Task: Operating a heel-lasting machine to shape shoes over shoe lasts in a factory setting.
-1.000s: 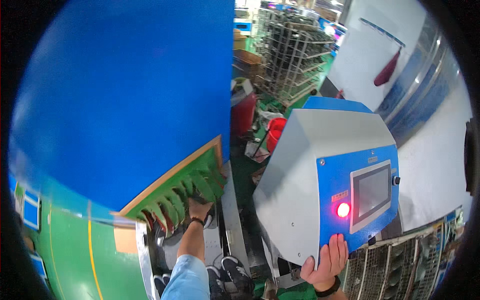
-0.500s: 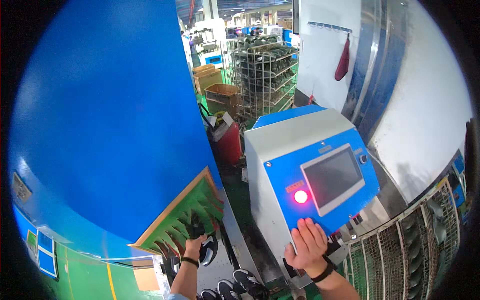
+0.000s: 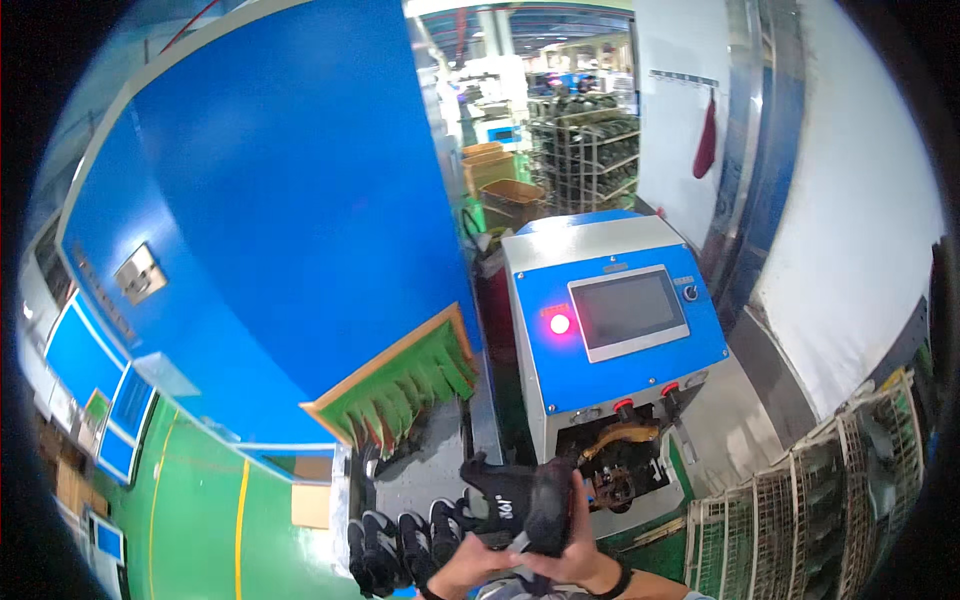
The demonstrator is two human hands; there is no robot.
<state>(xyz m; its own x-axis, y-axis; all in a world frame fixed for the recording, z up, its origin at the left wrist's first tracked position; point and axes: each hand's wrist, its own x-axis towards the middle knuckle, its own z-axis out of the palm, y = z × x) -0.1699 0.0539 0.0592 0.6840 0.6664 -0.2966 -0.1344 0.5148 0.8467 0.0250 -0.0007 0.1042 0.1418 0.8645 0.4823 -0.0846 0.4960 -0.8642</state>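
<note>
Far left of the control machine: blue panels, bent and smeared toward the dark rim. Closer in on the machine's left: green floor, partly hidden by a tall blue cabinet. Just left of the machine: a curtain of green flaps in a wooden frame, masking the space behind. Below and left of the machine: a row of dark shoes with pale trim, overlapping one another.

Just in front of the machine's lower left corner: probably a black shoe, blurred, raised between both hands. Left hand curled around the near side, some fingers lost underneath. Right hand clasped against the side nearest the machine, fingers pointing up along it; forearms cut short by the lower edge.

On the machine: a glowing red button left of a dark screen. Under the panel: a shadowed opening with a brass-toned part, workings hard to separate. Behind the machine: a loaded rack, base out of sight. To its right: a hanging dark red cloth and, lower down, a wire rack cropped by the rim.
</note>
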